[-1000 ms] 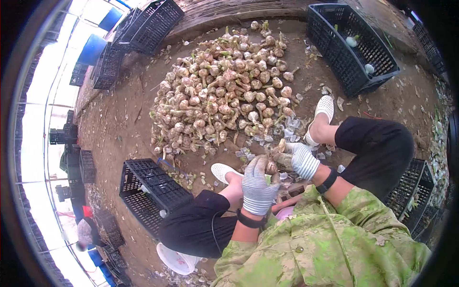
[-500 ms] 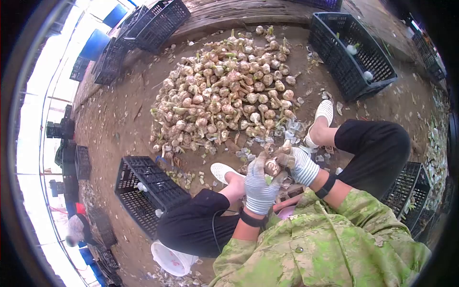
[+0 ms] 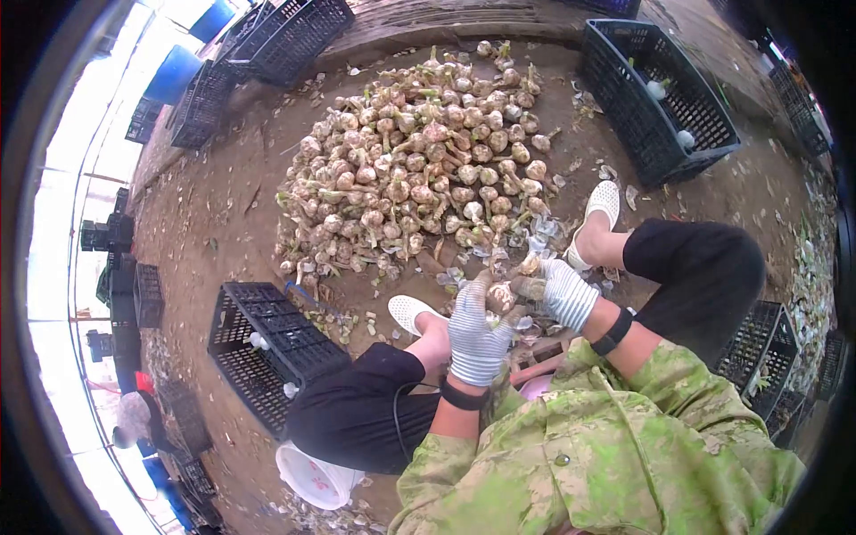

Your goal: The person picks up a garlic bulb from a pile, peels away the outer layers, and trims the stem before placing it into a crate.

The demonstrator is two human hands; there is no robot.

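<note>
In striped, dirt-stained gloves, my two hands meet in front of my knees around a garlic bulb. My left hand is closed on the bulb's near and left side, thumb and fingers round it. From the right, the curled fingers of my right hand press against the same bulb; whether they also hold a small tool is hidden. A pale piece shows just beyond the right fingers, too small to name surely. Ahead lies a large heap of unpeeled garlic bulbs with stems, on the dirt floor.
A black crate with a few white bulbs stands at the far right; another crate is by my left knee. Beside my left leg is a white bucket. Peel scraps litter the ground. More crates and blue barrels line the left.
The view has shifted slightly. Both hands stay at the garlic bulb, with the fingers turned a little and more of the bulb's pale face showing.
</note>
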